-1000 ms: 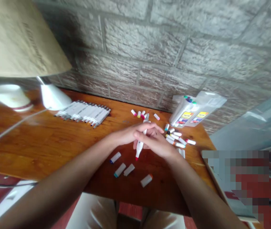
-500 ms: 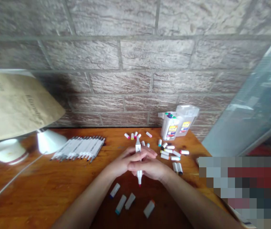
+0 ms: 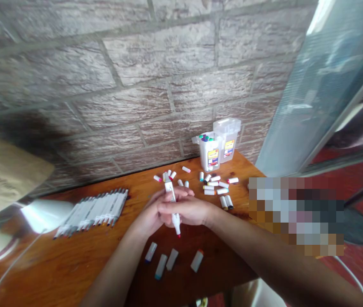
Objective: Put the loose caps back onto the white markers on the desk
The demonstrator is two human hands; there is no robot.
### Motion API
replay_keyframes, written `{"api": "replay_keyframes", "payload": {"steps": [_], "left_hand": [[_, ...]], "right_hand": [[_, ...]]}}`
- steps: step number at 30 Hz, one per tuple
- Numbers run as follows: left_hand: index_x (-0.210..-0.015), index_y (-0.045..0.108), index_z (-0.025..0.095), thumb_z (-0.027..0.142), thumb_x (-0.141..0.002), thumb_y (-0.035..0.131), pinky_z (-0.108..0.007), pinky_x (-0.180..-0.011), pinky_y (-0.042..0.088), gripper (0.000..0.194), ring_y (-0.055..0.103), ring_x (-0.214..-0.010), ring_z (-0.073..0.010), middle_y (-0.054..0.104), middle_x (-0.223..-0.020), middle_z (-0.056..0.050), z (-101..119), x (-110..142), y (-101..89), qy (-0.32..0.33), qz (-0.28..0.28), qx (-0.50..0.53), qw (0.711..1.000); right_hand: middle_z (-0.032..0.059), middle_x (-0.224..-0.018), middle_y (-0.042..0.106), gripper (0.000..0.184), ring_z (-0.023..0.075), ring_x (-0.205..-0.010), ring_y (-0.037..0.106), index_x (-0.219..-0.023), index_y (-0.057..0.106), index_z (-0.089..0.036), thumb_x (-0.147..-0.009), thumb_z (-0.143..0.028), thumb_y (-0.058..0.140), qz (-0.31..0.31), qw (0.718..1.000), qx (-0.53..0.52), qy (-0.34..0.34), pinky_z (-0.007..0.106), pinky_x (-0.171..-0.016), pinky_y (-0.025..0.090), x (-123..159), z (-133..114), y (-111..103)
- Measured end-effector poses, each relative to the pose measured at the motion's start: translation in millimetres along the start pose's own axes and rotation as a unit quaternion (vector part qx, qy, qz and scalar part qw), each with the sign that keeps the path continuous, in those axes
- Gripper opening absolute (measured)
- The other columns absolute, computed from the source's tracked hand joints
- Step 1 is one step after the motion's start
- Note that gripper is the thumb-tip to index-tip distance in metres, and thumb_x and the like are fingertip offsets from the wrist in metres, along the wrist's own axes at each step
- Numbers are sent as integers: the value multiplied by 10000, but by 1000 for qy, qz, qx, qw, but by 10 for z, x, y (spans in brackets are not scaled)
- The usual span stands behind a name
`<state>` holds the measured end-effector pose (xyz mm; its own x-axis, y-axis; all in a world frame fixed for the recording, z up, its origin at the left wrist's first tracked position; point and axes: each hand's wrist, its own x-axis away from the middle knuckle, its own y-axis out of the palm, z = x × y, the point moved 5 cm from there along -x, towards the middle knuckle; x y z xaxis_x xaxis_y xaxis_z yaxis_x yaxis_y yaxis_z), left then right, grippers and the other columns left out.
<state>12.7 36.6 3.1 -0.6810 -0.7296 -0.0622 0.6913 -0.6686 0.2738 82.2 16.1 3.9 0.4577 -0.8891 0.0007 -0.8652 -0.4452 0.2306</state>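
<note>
Both hands meet over the middle of the wooden desk [image 3: 73,260] around one white marker [image 3: 171,194] with a red tip pointing toward me. My left hand [image 3: 151,213] cups it from the left with the fingers curled. My right hand [image 3: 189,211] wraps over it from the right. A few loose white marker caps [image 3: 171,259] lie just in front of the hands. More caps and short markers [image 3: 215,185] are scattered behind and to the right.
A row of several markers [image 3: 95,207] lies side by side at the left. An open clear plastic marker case [image 3: 218,145] stands against the brick wall. A white lamp base [image 3: 45,211] and a tan lampshade [image 3: 5,170] sit at the far left. A window pane is at the right.
The view has swung up and to the right and tilted. My hands stay clasped on the marker, which has turned more upright between them.
</note>
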Motion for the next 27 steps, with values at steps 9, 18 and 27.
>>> {"api": "replay_keyframes", "payload": {"steps": [9,18,27], "left_hand": [[-693,693,172,548,-694,821,-388,-866,591,397,647,-1131,-308,707,-1099,-99,-70,-11,-44,-26,-8,74,997],[-716,673,138,556,-748,772,-338,-805,579,431,649,-1084,-288,696,-1087,-123,-99,-11,-22,-6,-19,78,997],[-814,755,149,558,-795,733,-274,-731,561,410,651,-1060,-262,681,-1136,-132,-53,43,-6,-11,-72,95,993]], "right_hand": [[-54,-577,514,563,52,-533,457,-600,565,-155,-517,-596,904,-42,989,-141,12,196,-512,353,12,-4,62],[-36,-651,574,542,66,-615,545,-622,576,-135,-506,-521,937,-31,985,-169,27,196,-585,433,10,62,30],[-20,-547,569,556,61,-504,518,-588,585,-119,-596,-591,878,-101,983,-148,28,170,-444,332,34,212,0]]}}
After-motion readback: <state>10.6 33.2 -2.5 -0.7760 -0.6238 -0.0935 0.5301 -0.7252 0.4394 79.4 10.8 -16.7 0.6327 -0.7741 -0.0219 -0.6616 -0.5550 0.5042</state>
